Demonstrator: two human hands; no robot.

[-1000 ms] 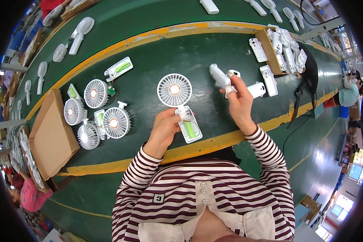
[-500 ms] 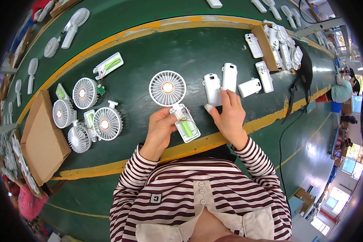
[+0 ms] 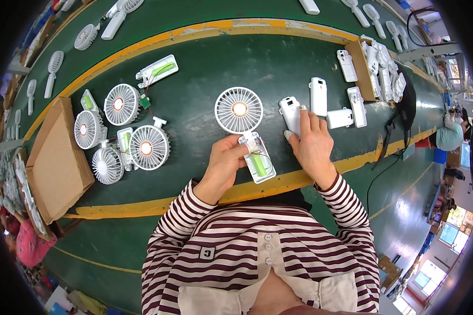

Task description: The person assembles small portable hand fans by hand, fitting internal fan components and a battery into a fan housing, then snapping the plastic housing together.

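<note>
My left hand (image 3: 224,167) pinches a small white handheld fan at its neck. The round fan head (image 3: 239,109) with an orange-ringed hub points away from me. Its handle (image 3: 266,170) lies open toward me, showing a green battery and thin wires. To the right, my right hand (image 3: 315,147) has its thumb and fingers around the near end of a white handle cover (image 3: 289,111), which slants on the table. A second white cover (image 3: 318,95) stands just beyond my fingers, and another one (image 3: 340,118) lies to their right.
At left are several unfinished fans (image 3: 150,148) with exposed batteries, beside a cardboard tray (image 3: 58,163). A cardboard box (image 3: 363,71) of white parts sits at the far right, near a black strap (image 3: 389,131). Beyond the yellow edge, finished-looking fans (image 3: 53,71) lie on a green surface.
My right hand has moved off the second cover, and its fingers have come around the nearer one, which now slants more. The left hand keeps hold of the fan. The whole view has shifted.
</note>
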